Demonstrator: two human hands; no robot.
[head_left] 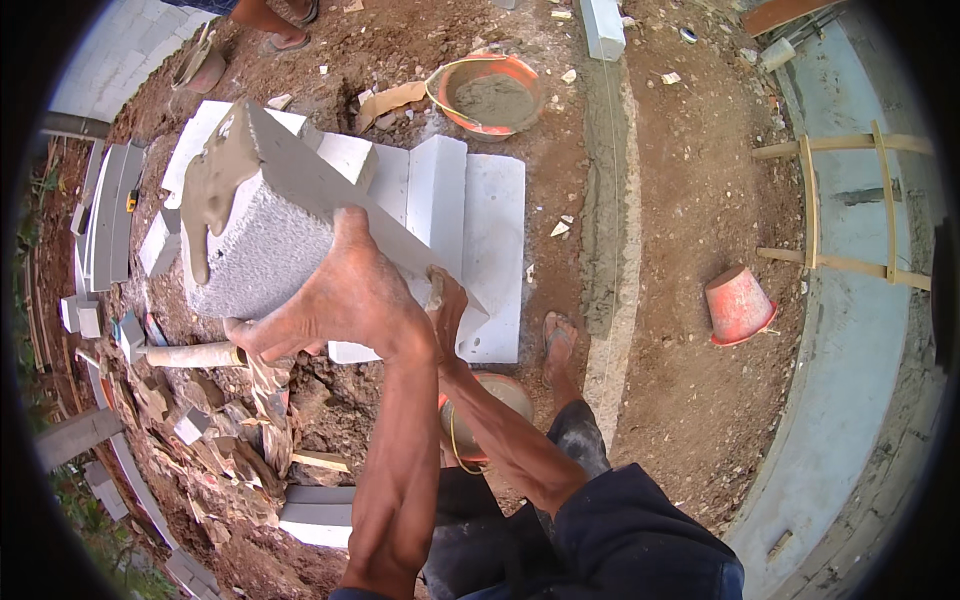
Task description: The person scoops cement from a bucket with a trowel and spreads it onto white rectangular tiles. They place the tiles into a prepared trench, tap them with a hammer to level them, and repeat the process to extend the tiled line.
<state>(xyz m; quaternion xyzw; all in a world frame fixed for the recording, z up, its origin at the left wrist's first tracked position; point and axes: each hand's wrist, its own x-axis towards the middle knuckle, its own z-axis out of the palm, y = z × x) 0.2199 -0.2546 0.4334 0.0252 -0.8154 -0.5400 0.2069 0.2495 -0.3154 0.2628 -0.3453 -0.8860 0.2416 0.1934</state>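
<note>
Your left hand point(345, 290) is spread wide around the near left end of a white block point(262, 245), thumb on its upper edge and fingers tucked below; your right hand point(447, 303) is curled in at the block's right end, its fingertips partly hidden. The block is tilted and held up over a group of flat white blocks point(495, 260), left of the mortar strip point(603, 200).

As far as you can judge, the coating is well along: wet mortar point(215, 185) covers the long upper face and runs over the left end. The strip is laid too, with a pale block point(603, 30) at its far end, but nearer you it carries none, and the block in your hands is not on it.

The block's end face is chalky and finely pitted, its edges straight; the mortar is smooth, grey-brown and thick enough to sag in a long drip. More grey mix fills the round orange tub point(522, 72) on the far side, while the faded red bucket point(738, 305) to the right lies tipped on reddish, crumbly soil
</note>
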